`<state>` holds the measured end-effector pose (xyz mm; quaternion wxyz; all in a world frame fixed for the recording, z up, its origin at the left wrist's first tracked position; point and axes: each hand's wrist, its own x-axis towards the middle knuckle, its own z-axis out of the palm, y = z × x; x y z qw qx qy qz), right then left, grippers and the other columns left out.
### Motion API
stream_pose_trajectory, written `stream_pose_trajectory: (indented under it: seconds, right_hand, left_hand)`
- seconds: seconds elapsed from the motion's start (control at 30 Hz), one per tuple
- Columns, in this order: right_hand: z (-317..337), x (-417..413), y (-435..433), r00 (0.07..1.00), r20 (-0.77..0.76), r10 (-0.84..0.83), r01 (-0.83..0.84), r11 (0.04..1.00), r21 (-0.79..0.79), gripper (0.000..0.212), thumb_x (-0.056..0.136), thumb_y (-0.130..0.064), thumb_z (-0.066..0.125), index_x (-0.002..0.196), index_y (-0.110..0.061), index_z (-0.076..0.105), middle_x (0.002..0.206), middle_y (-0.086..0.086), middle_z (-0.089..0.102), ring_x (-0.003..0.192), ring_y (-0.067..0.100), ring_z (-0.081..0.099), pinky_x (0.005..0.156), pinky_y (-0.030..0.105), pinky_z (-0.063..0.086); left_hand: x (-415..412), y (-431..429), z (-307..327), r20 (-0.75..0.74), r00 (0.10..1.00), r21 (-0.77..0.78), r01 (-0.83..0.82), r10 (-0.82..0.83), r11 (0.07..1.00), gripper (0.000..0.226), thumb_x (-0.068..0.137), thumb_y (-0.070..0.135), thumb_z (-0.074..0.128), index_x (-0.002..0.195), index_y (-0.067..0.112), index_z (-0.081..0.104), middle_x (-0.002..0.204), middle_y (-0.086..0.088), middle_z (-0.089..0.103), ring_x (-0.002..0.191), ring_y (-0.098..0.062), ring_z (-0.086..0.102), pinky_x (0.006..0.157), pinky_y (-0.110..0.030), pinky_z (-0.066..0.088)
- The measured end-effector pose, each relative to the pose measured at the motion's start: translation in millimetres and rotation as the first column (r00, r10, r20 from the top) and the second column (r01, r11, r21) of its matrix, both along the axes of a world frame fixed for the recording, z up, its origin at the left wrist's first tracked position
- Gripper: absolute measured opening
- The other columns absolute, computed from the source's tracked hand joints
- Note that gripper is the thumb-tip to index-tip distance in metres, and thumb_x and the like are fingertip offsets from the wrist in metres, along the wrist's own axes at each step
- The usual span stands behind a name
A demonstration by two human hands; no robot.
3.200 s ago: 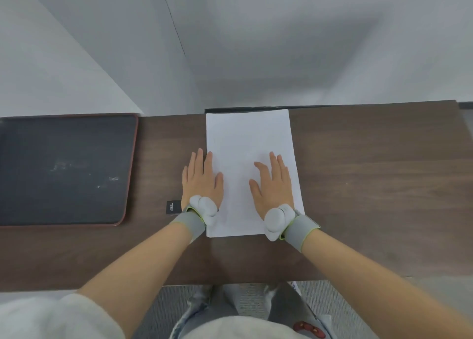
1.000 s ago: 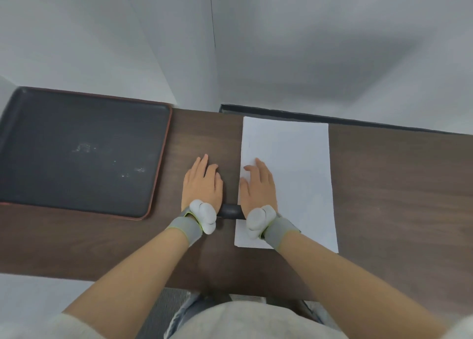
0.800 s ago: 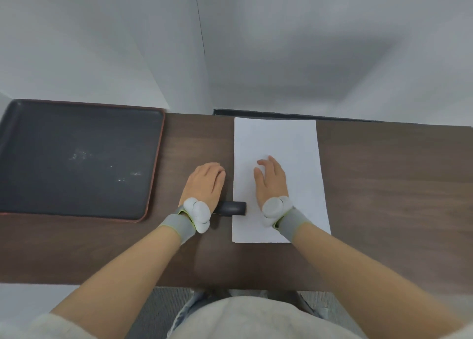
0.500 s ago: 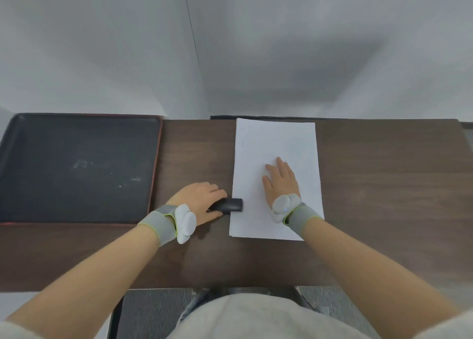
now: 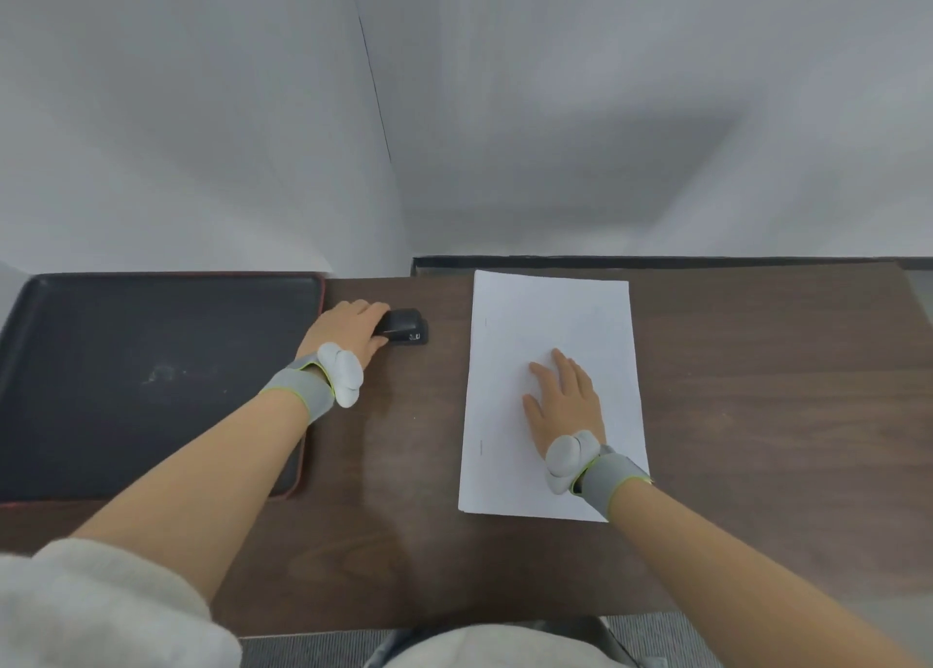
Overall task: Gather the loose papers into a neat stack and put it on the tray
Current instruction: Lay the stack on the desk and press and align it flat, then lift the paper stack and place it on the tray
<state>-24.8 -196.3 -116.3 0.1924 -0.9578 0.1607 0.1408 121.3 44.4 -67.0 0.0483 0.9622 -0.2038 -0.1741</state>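
Both hands: left (image 5: 348, 334) grips black stapler (image 5: 404, 327), label unreadable; right (image 5: 565, 405) flat on papers (image 5: 550, 314).

tray (image 5: 151, 379) left on table (image 5: 757, 415) | stapler (image 5: 406, 328) between | paper stack (image 5: 553, 395) right

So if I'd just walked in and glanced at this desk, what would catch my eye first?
Probably the white stack of papers, bright against the dark wooden desk, with the right hand pressed flat on it. Then the big black tray at the left, bare of paper, and the left hand beside it holding a small black stapler-like object.
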Motion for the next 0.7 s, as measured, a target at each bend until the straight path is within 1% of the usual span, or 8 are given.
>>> stream_pose_trajectory:
  seconds: [0.2,0.3,0.37,0.43,0.47,0.53,0.6,0.7]
  right_hand:
    - [6.3,13.3,-7.6,1.000,0.029,-0.011,0.012,1.000,-0.023,0.043,0.094,-0.031,0.042,0.136,-0.025,0.041,0.152,0.002,0.027,0.136,0.026,0.025,0.108,0.035,0.031]
    - [8.5,16.3,-10.6,1.000,0.025,-0.015,0.015,1.000,-0.010,0.041,0.094,-0.031,0.042,0.134,-0.024,0.043,0.150,0.002,0.029,0.134,0.026,0.028,0.105,0.034,0.034]
    - [9.3,18.3,-11.8,1.000,0.018,-0.020,0.019,1.000,0.013,0.041,0.094,-0.030,0.042,0.134,-0.022,0.044,0.149,0.002,0.030,0.133,0.026,0.029,0.104,0.033,0.036]
    - [10.2,19.5,-13.0,0.999,0.012,-0.045,0.044,0.998,0.052,0.040,0.093,-0.029,0.043,0.132,-0.021,0.045,0.150,0.002,0.029,0.134,0.026,0.029,0.103,0.033,0.035]
    - [10.7,19.9,-13.8,0.998,0.008,-0.055,0.054,0.996,0.064,0.040,0.093,-0.029,0.044,0.132,-0.022,0.045,0.151,0.002,0.028,0.135,0.025,0.028,0.104,0.034,0.034]
    - [11.7,19.9,-15.4,0.998,-0.005,-0.060,0.060,0.995,0.078,0.041,0.094,-0.029,0.043,0.134,-0.022,0.044,0.153,0.001,0.025,0.137,0.024,0.025,0.106,0.035,0.032]
    - [13.5,19.0,-18.1,0.998,-0.031,-0.051,0.054,0.993,0.107,0.042,0.094,-0.029,0.043,0.136,-0.023,0.041,0.155,0.000,0.022,0.140,0.023,0.022,0.108,0.035,0.029]
    - [18.7,16.5,-25.1,0.997,-0.079,-0.023,0.037,0.983,0.179,0.043,0.095,-0.029,0.043,0.137,-0.022,0.040,0.157,-0.001,0.019,0.142,0.023,0.017,0.112,0.034,0.025]
  left_hand:
    - [40.2,-5.0,-3.0,0.041,0.997,-0.002,-0.071,0.071,0.997,0.044,0.093,0.021,0.051,0.135,0.008,0.043,0.128,-0.017,0.056,0.115,-0.036,0.051,0.097,-0.042,0.041]
    - [33.4,-11.5,-2.8,0.116,0.990,-0.041,-0.071,0.075,0.997,0.053,0.088,0.016,0.056,0.138,0.008,0.041,0.140,-0.016,0.047,0.129,-0.035,0.040,0.107,-0.042,0.033]
    - [17.3,-26.1,-0.1,0.235,0.971,-0.135,-0.016,0.047,0.991,0.050,0.082,0.011,0.056,0.131,0.005,0.048,0.135,-0.017,0.050,0.124,-0.036,0.044,0.103,-0.043,0.036]
    - [-4.4,-48.4,2.9,0.246,0.969,-0.217,0.026,0.029,0.976,0.041,0.082,0.009,0.052,0.124,0.006,0.053,0.121,-0.015,0.057,0.109,-0.033,0.052,0.091,-0.041,0.043]
    - [-15.5,-61.3,4.1,0.173,0.984,-0.262,0.005,0.042,0.965,0.039,0.084,0.010,0.049,0.124,0.009,0.052,0.117,-0.012,0.058,0.105,-0.031,0.053,0.087,-0.040,0.046]
    - [-33.4,-86.8,2.6,-0.081,0.990,-0.285,-0.136,0.118,0.949,0.041,0.088,0.013,0.046,0.129,0.013,0.046,0.118,-0.010,0.057,0.103,-0.029,0.056,0.086,-0.039,0.049]
    - [-43.3,-107.1,-1.8,-0.306,0.921,-0.231,-0.316,0.240,0.920,0.047,0.089,0.017,0.051,0.135,0.012,0.039,0.127,-0.013,0.053,0.111,-0.031,0.054,0.092,-0.037,0.047]
    - [-50.9,-123.0,-5.4,-0.472,0.780,-0.241,-0.563,0.412,0.790,0.059,0.088,0.025,0.059,0.138,0.008,0.033,0.129,-0.015,0.055,0.116,-0.032,0.055,0.097,-0.037,0.045]
